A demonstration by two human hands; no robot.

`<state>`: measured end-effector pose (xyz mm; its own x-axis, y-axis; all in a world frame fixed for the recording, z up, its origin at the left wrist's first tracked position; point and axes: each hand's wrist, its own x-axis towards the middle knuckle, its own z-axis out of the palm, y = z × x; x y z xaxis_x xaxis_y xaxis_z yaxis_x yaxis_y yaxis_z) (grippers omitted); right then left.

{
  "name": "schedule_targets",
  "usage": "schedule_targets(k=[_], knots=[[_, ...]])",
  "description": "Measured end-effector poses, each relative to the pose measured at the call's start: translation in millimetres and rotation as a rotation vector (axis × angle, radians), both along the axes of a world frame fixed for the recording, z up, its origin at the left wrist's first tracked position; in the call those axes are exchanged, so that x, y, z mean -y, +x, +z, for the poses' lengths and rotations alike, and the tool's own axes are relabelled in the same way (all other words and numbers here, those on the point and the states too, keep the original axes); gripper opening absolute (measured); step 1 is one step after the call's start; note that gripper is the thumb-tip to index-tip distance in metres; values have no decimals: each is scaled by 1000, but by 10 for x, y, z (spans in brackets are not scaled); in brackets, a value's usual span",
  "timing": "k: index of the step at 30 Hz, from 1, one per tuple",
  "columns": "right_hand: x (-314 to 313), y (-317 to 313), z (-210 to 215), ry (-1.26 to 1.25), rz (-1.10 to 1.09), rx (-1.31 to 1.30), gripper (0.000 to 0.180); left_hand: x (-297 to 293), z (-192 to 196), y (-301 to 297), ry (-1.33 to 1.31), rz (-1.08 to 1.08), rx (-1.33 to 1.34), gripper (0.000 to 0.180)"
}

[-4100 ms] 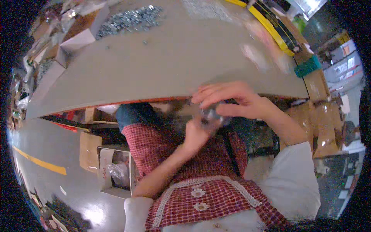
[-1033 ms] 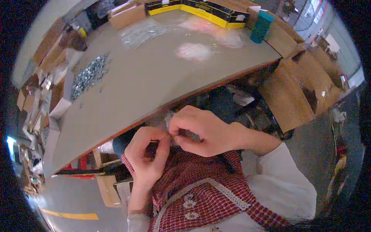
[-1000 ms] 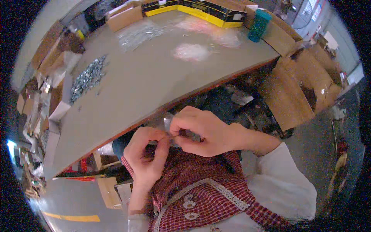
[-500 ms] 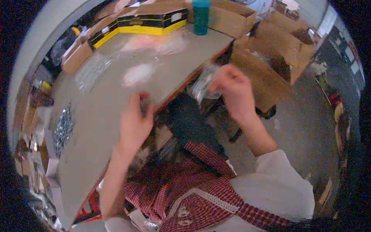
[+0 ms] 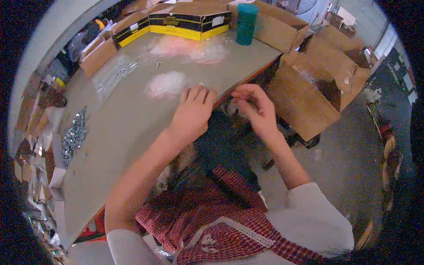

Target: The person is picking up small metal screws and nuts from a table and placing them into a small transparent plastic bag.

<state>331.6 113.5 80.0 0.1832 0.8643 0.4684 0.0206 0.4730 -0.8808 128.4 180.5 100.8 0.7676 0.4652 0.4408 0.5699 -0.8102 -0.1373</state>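
Observation:
My left hand (image 5: 192, 108) rests on the grey table (image 5: 119, 128) near its edge, its fingers curled down side by side and the tips hidden from me. A tiny shiny piece (image 5: 201, 84) lies just past those fingers. My right hand (image 5: 259, 106) hovers beside the table edge, thumb and forefinger closed at the rim; what is between them is too small to make out. Below it, a clear crinkled shape (image 5: 236, 109) shows partly. Ahead of my left hand sits a small heap of white and pinkish plastic pieces (image 5: 167, 84). One screw (image 5: 158, 65) lies apart beyond it.
A larger pink and white plastic heap (image 5: 187, 48) lies before black and yellow boxes (image 5: 187, 27). Long silvery pieces (image 5: 115, 76) and small metal parts (image 5: 75, 137) lie at left. A teal cylinder (image 5: 246, 24) stands far back. Open cardboard boxes (image 5: 304, 104) stand at right.
My left hand has moved right and forward, and its spread thumb and fingers have curled down. My right hand has come left, toward the table edge. The clear plastic it carried is now mostly hidden.

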Motion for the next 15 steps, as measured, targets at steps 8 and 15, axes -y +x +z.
schedule_targets(k=[8,15], knots=[[-6,-798,130,303,-92,831,52,533,275,-556,-282,-1,370,33],[314,-1177,239,31,337,469,22,1225,318,-1122,-469,307,815,21]])
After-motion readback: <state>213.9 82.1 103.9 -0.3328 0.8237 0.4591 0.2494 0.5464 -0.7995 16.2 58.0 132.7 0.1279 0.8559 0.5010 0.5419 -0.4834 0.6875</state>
